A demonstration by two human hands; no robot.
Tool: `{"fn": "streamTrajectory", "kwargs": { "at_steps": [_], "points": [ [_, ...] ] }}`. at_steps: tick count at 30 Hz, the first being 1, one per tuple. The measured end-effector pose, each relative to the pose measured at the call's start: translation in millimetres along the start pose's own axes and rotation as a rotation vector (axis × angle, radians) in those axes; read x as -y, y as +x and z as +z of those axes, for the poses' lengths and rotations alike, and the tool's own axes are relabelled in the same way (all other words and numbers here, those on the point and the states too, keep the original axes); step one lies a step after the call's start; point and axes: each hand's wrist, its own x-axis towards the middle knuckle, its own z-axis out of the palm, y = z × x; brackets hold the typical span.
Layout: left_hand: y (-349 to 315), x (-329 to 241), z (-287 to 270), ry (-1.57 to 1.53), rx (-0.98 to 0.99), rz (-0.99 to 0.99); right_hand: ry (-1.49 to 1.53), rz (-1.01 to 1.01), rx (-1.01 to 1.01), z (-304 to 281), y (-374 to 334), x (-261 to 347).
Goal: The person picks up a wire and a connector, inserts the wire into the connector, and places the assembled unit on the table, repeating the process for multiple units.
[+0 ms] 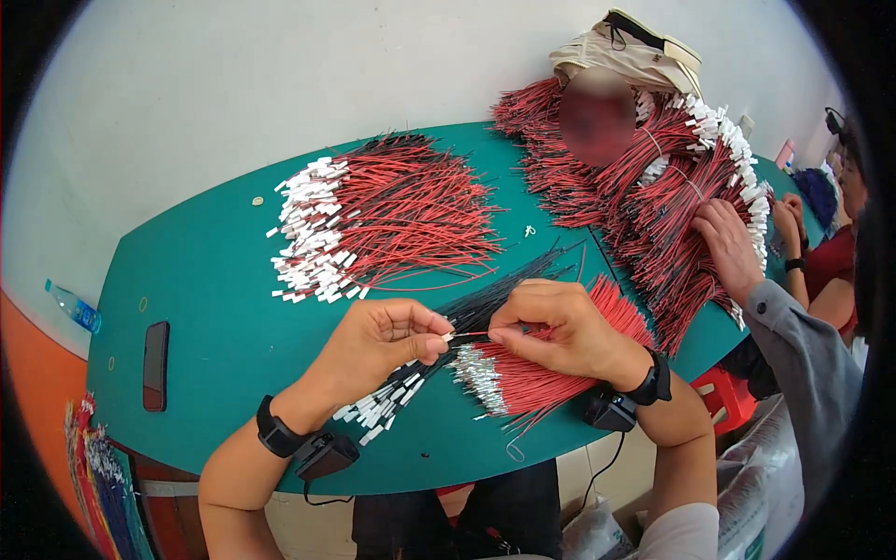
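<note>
Between finger and thumb, my left hand (387, 338) pinches a small white connector (449, 336). My right hand (560, 327) grips a thin red wire (475, 334) whose end meets that connector; whether it is seated inside is too small to tell. Below my right hand lies a bundle of red wires (541, 383) with silvery terminals at their left ends. A bundle of black wires (467, 303) with white connectors (378, 411) at its lower ends runs beneath both hands.
A broad pile of red and black wires (411, 215) with white connectors lies farther back on the green table (215, 271). Tied wire bundles (653, 205) fill the right, where a co-worker's hand (728, 247) rests. A phone (156, 366) and plastic bottle (73, 306) are left.
</note>
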Motion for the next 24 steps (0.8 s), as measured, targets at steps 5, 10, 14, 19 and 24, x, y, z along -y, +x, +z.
{"fn": "streamTrajectory", "kwargs": {
  "at_steps": [5,10,14,19,24],
  "points": [
    [-2.6,-2.2,-1.8,0.006,-0.005,-0.006,-0.008,0.021,0.019,-0.4,1.9,4.0],
    [-3.3,-1.7,-0.7,0.019,0.002,-0.017,0.009,-0.018,-0.019,4.8,-0.5,-1.7],
    [-3.8,-2.0,0.6,0.027,-0.004,-0.033,-0.008,0.026,0.016,3.4,0.0,0.5],
    [-4.7,-2.3,1.5,0.003,-0.026,-0.035,0.0,0.025,0.017,1.9,1.1,3.9],
    [-6.3,-5.1,1.3,-0.001,-0.013,-0.039,0.003,0.063,0.043,2.3,1.8,7.0]
  ]
}}
